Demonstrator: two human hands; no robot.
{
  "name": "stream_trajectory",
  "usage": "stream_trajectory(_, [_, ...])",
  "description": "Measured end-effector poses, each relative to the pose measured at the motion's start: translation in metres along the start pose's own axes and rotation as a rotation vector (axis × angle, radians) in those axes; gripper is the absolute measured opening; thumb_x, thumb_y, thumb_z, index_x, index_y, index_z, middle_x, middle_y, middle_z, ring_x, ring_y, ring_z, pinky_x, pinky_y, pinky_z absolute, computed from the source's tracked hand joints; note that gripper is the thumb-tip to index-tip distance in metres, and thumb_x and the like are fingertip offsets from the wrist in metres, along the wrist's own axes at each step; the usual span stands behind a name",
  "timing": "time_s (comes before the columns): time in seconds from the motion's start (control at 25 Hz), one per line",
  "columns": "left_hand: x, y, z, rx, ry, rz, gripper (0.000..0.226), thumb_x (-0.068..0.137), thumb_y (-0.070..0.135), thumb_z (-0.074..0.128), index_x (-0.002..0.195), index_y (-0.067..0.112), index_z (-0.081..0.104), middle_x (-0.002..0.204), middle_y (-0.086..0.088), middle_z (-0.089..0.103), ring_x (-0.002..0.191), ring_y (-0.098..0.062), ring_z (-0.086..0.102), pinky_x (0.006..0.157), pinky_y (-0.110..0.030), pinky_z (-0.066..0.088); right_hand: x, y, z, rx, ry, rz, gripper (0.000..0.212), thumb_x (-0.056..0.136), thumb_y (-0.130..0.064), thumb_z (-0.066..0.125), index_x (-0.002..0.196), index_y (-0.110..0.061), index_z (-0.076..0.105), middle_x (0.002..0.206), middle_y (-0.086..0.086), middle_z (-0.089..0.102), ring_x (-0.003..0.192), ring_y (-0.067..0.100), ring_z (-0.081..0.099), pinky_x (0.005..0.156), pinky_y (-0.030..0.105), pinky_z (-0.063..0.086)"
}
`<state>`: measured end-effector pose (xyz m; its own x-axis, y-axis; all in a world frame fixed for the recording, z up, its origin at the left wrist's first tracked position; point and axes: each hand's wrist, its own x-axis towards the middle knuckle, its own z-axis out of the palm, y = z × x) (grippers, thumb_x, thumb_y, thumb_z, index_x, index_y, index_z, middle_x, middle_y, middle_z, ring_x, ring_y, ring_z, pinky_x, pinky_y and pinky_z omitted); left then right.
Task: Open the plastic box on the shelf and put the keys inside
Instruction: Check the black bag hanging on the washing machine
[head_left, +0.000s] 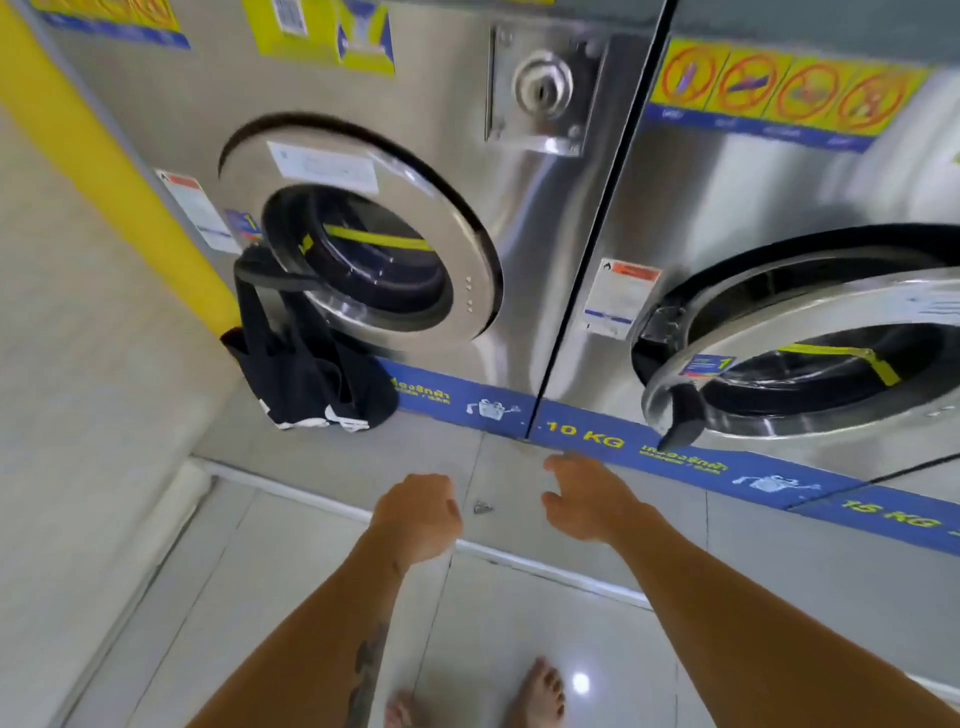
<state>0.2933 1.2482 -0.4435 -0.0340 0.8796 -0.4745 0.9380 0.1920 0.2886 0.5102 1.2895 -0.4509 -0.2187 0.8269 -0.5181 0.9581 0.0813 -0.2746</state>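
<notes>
Right now our fingers are the first uncertainty: the left hand (418, 512) is curled into a loose fist, back toward the camera, and we cannot tell whether it encloses anything. The right hand (584, 501) is spread, fingers apart and reaching forward, holding nothing. Between the two hands, on the raised floor step (332, 452), lies a small grey object (483, 507); it may be the keys, but it is too small and blurred to say. If it is, a hurried grab on smooth tile could skid it toward the gap between the washing machine (467, 234) and its neighbour (779, 260). Further out, a black bag (301, 364) hangs from the left door handle, beside the yellow pillar (104, 166). No shelf or plastic box shows anywhere, so we judge the bigger risk is setting off without knowing where it stands, or leaving the keys behind. Bare feet (540, 696) on glossy tile could slip too.
</notes>
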Motion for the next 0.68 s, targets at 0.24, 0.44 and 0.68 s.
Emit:
stream_trajectory(0.24, [0.103,-0.022,0.098,-0.014,-0.117,0.031,0.017,0.090,0.021,0.042,0.092,0.016,0.059,0.101,-0.006,0.064,0.084,-0.025,0.054,0.069,-0.031,0.039,0.105,0.031,0.098,0.008,-0.034,-0.031,0.052,0.096,-0.028,0.047,0.145,-0.015,0.036,0.142,0.007,0.041,0.130,0.030,0.037,0.103,0.038,0.038])
stream_trajectory(0.44, [0.223,-0.058,0.227,-0.009,-0.074,0.101,0.020,0.085,0.015,0.048,0.103,0.017,0.056,0.111,-0.006,0.057,0.109,-0.028,0.056,0.083,-0.037,0.048,0.208,0.061,0.227,-0.032,0.007,-0.008,0.054,0.094,-0.031,0.048,0.144,-0.015,0.034,0.143,0.008,0.040,0.127,0.031,0.040,0.100,0.042,0.042])
stream_trajectory(0.68, [0.309,-0.081,0.374,-0.006,0.027,0.172,0.045,0.087,0.023,0.056,0.131,0.023,0.045,0.131,-0.002,0.042,0.119,-0.026,0.044,0.092,-0.039,0.048,0.282,0.116,0.356,-0.105,0.077,0.019,0.064,0.095,-0.036,0.047,0.150,-0.014,0.023,0.156,0.011,0.024,0.141,0.031,0.024,0.112,0.044,0.029])
